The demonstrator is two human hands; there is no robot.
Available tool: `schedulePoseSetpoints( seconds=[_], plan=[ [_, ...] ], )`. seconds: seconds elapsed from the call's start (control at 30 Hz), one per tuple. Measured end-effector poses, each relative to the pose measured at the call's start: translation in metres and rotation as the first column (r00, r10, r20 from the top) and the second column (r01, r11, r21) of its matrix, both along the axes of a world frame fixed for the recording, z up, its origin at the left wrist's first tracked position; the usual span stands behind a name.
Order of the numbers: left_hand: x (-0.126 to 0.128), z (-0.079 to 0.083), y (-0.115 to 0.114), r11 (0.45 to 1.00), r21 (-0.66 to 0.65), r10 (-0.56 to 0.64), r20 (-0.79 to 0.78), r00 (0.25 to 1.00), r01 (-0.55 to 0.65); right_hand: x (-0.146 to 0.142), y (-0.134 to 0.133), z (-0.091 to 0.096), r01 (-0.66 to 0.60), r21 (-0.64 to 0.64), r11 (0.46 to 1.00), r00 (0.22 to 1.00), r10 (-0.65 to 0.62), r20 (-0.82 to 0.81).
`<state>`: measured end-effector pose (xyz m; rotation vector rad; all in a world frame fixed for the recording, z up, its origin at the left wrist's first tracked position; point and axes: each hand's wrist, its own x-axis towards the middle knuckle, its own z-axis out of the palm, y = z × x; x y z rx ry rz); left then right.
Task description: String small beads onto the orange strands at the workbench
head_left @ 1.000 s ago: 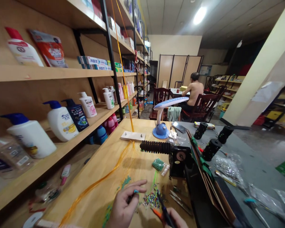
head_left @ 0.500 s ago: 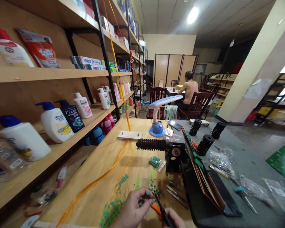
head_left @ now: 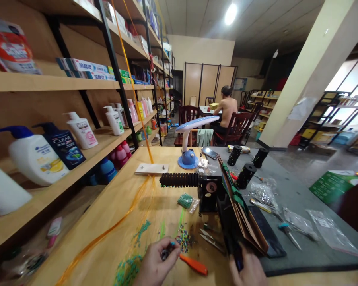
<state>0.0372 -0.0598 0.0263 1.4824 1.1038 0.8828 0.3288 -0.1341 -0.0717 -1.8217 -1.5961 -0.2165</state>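
Observation:
My left hand (head_left: 158, 262) is closed in a pinch on a small dark, shiny piece (head_left: 164, 254) with a blue bit at its top; its kind is too small to make out. My right hand (head_left: 248, 267), partly blurred, grips a slim dark-handled tool (head_left: 238, 259) at the edge of the black mat; its tip is lost against the dark machine part. Between the hands lies an orange-handled tool (head_left: 195, 265). Just past the left fingers is a heap of mixed small beads (head_left: 183, 238). Green beads on strands (head_left: 128, 270) lie left of that hand.
A bead-covered black roller (head_left: 180, 180) juts from a black clamp-like stand (head_left: 209, 194). Beyond are a blue desk lamp (head_left: 188, 159), a white plate (head_left: 152, 169) with orange threads, and black spools (head_left: 246, 176). Scissors (head_left: 210, 240) lie near the stand. A person (head_left: 229, 107) sits farther back.
My right hand has moved right with the dark tool, away from the left hand, uncovering the orange-handled tool. The view has turned rightward; my left hand keeps its pinch.

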Motion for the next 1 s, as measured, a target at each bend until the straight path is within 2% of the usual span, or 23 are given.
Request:
schedulePoseSetpoints(
  seconds=[0.1,0.2,0.3,0.37,0.47,0.57,0.63,0.77,0.87,1.0],
  plan=[
    [0.001,-0.002,0.0,0.999,-0.043,0.021,0.025,0.999,-0.02,0.021,0.001,-0.001,0.154,0.017,0.988,0.952,-0.153,0.265],
    [0.003,-0.004,-0.001,0.995,-0.061,0.083,0.058,0.995,-0.08,0.016,0.003,-0.003,0.18,0.055,0.982,0.909,-0.187,0.374],
    [0.005,-0.004,-0.002,0.991,-0.043,0.131,0.063,0.989,-0.129,0.001,0.007,-0.003,0.073,0.118,0.99,0.895,-0.117,0.431],
    [0.005,-0.002,-0.002,0.992,-0.048,0.119,0.058,0.991,-0.116,-0.01,0.012,0.0,-0.055,0.103,0.993,0.9,0.005,0.436],
    [0.006,0.001,-0.001,0.991,-0.087,0.109,0.071,0.992,-0.103,-0.027,0.026,0.01,-0.184,-0.038,0.982,0.906,0.184,0.382],
    [0.006,-0.001,0.0,0.981,-0.144,0.147,0.116,0.982,-0.13,-0.038,0.041,0.02,-0.175,-0.188,0.966,0.908,0.233,0.348],
    [0.006,-0.006,0.001,0.974,-0.185,0.159,0.147,0.976,-0.131,-0.04,0.05,0.024,-0.16,-0.235,0.959,0.905,0.237,0.353],
    [0.004,-0.021,0.006,0.966,-0.239,0.148,0.183,0.972,-0.102,-0.037,0.058,0.03,-0.199,-0.207,0.958,0.928,0.252,0.274],
    [0.004,-0.028,0.008,0.953,-0.286,0.16,0.195,0.968,-0.1,-0.042,0.053,0.033,-0.242,-0.171,0.955,0.963,0.258,0.078],
    [0.007,-0.03,0.009,0.941,-0.319,0.185,0.22,0.958,-0.108,-0.076,0.04,0.038,-0.328,-0.082,0.941,0.926,0.303,-0.225]
  ],
)
